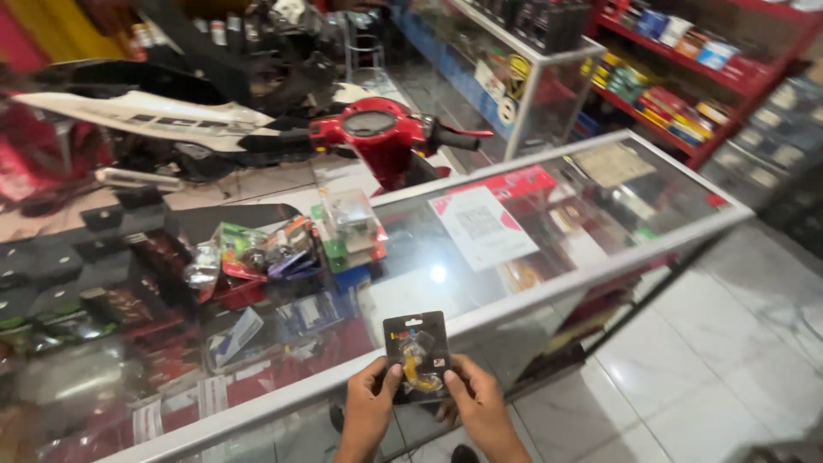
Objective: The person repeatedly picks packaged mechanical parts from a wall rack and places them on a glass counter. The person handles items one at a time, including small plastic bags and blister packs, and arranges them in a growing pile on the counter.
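Now both hands hold small pack (417,351). Left hand (370,403) grips left edge, thumb on front. Right hand (477,403) grips right edge, thumb on front too. Pack stands up between fingers, front easy to see. Just past fingers, glass counter (549,283) with bags pile (257,253). Farther off, red scooter (377,137), shelves (677,77). White tile floor (729,343) below right.

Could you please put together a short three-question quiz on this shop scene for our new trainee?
1. True or false: both hands hold the blister pack.
2. Where does the pile of packaged parts lie: A on the floor, B on the glass counter, C on the wall shelves?
3. What colour is the scooter's front behind the counter?

Key: 1 true, left hand and right hand grip its lower corners. 2 B. 3 red.
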